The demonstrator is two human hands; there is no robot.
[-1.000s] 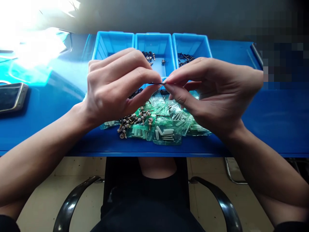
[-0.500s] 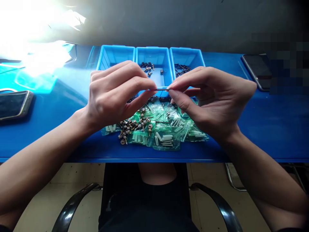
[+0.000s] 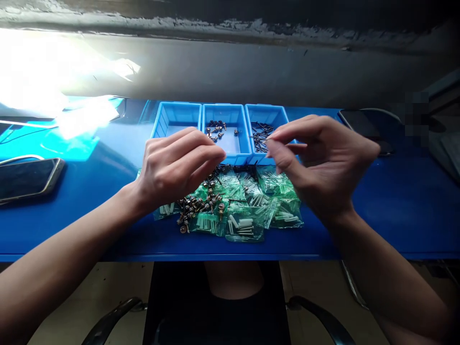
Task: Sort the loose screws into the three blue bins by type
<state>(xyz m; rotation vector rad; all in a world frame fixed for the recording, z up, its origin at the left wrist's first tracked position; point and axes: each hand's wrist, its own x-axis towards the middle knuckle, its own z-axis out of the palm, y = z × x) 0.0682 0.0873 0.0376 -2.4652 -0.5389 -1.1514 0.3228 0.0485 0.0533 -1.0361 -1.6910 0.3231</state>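
Note:
My left hand [image 3: 183, 165] hovers over the left side of the parts pile, thumb and fingertips pressed together; no object shows between them. My right hand [image 3: 316, 163] pinches a thin dark screw [image 3: 254, 137], whose shaft points left in front of the right bin [image 3: 271, 159]. Black screws [image 3: 261, 130] lie inside that bin. In the middle bin [image 3: 235, 159] are several screws with washers [image 3: 214, 130]. Below the hands sit loose washer screws [image 3: 194, 206] and green plastic packets [image 3: 246, 232] with white plugs and screws.
The left bin [image 3: 178, 109] stands beside the other two on the blue table [image 3: 118, 239]. One phone [image 3: 30, 179] lies at the left, another [image 3: 362, 124] at the back right. A bright glare covers the back left.
The two hands have moved apart. The dark screw that spanned both fingertips now shows only at my right hand. The view has tilted up, showing more wall.

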